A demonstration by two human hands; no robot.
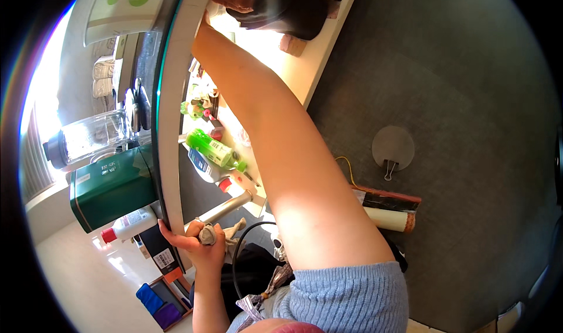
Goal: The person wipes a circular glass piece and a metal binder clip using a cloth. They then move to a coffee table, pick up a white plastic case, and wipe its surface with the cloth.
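Note:
My left hand [202, 242] is at the glass-topped table's edge, its fingers closed round a bunched greyish-beige cloth [207, 234]. One finger lies stretched along the edge, and a loose end of the cloth hangs out to the right. My right arm [275, 139], sleeve pushed up, reaches far forward over a pale lower shelf [302, 69]. The right hand itself is hidden by the table edge and glare, so its fingers do not show. Beneath that forearm lie a green bottle [208, 147] and a white bottle with a red cap [202, 166].
On the glass top [153, 163] stand a dark green tin [111, 187], a clear bottle with a grey lid [88, 138] and a white red-capped bottle [132, 223]. A dark brown bundle [281, 10] sits at the shelf's far end. A grey disc with a clip [393, 147] lies on the floor.

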